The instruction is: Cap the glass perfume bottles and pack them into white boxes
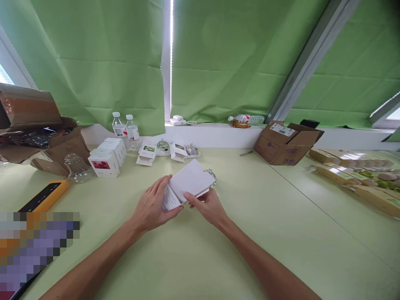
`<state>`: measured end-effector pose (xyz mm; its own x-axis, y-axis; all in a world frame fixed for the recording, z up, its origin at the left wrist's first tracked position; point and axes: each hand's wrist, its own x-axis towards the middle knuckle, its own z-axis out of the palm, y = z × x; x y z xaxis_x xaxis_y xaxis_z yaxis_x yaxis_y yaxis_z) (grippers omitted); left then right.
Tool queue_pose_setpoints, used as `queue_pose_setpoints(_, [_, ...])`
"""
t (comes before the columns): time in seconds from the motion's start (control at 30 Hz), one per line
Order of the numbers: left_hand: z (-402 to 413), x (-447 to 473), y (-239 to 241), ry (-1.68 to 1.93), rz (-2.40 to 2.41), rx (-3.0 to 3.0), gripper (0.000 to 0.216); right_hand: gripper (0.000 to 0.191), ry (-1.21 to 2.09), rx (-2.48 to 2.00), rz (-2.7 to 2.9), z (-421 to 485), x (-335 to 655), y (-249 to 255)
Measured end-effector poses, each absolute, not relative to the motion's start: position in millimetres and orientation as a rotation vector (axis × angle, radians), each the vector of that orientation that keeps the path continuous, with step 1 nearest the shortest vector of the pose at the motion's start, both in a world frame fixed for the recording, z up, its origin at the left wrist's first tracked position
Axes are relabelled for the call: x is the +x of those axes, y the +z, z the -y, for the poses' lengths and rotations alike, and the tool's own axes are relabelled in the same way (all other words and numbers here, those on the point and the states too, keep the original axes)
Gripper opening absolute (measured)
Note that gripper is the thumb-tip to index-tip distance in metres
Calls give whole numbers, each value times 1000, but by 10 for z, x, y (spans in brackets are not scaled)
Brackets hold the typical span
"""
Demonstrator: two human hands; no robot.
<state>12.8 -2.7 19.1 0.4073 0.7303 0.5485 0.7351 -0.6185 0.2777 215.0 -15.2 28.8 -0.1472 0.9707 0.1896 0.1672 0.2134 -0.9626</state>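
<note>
A small white cardboard box [192, 179] is held tilted above the table, between both hands. My left hand [153, 204] grips its left end, with fingers behind and the thumb along the lower edge; fine print shows on that side. My right hand [211, 206] is closed on the lower right side, its thumb on the white face. From the box's right end a shiny, silvery thing [211, 176] sticks out, too small to name. Farther back lie two opened white boxes, the left [146, 153] and the right [178, 151], each beside a small shiny object.
White boxes [106, 160] stand in a row at left, near two water bottles [133, 132] and a clear jar [76, 168]. Cardboard boxes stand at far left [59, 146] and back right [281, 146]. Egg-like packs [371, 179] lie right. An orange-black power strip [46, 196] lies left.
</note>
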Motion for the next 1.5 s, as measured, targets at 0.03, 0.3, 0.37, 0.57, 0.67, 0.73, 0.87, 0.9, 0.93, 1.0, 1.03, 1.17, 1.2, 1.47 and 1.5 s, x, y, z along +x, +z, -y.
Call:
queue_pose_setpoints(0.03, [24, 126, 190, -1025, 1366, -2630, 79, 36, 1068, -1124, 1524, 155, 2151, 295])
queue_pose_setpoints(0.3, [19, 125, 198, -1045, 1351, -2638, 78, 35, 1091, -1113, 1508, 131, 2169, 294])
queue_pose_setpoints(0.37, [21, 127, 199, -1046, 1350, -2637, 78, 37, 1105, -1110, 1496, 125, 2174, 284])
queue_pose_setpoints(0.57, [19, 121, 190, -1021, 1367, -2638, 80, 38, 1138, -1104, 1486, 122, 2178, 271])
queue_pose_setpoints(0.67, [20, 119, 186, -1014, 1370, -2629, 80, 37, 1159, -1099, 1481, 115, 2182, 263])
queue_pose_setpoints(0.73, [21, 119, 181, -1020, 1370, -2617, 79, 37, 1167, -1101, 1474, 107, 2185, 260])
queue_pose_setpoints(0.87, [18, 116, 171, -1033, 1368, -2622, 79, 41, 1169, -1107, 1462, 99, 2193, 272])
queue_pose_setpoints(0.9, [17, 115, 170, -1033, 1368, -2628, 80, 41, 1163, -1106, 1465, 99, 2195, 278])
queue_pose_setpoints(0.93, [16, 113, 169, -1033, 1368, -2633, 80, 41, 1157, -1105, 1467, 99, 2195, 284])
queue_pose_setpoints(1.0, [15, 111, 170, -1031, 1374, -2641, 80, 41, 1162, -1101, 1466, 100, 2195, 291])
queue_pose_setpoints(1.03, [14, 110, 172, -1028, 1380, -2645, 80, 40, 1172, -1099, 1459, 100, 2194, 293])
queue_pose_setpoints(1.17, [17, 116, 188, -1019, 1388, -2662, 80, 39, 1211, -1090, 1429, 99, 2188, 291])
queue_pose_setpoints(1.2, [18, 118, 193, -1022, 1386, -2662, 80, 38, 1216, -1089, 1427, 99, 2186, 291])
queue_pose_setpoints(1.47, [26, 117, 207, -1002, 1406, -2665, 81, 42, 1250, -1094, 1402, 92, 2174, 279])
queue_pose_setpoints(1.5, [25, 116, 205, -995, 1409, -2663, 83, 42, 1251, -1096, 1399, 89, 2172, 271])
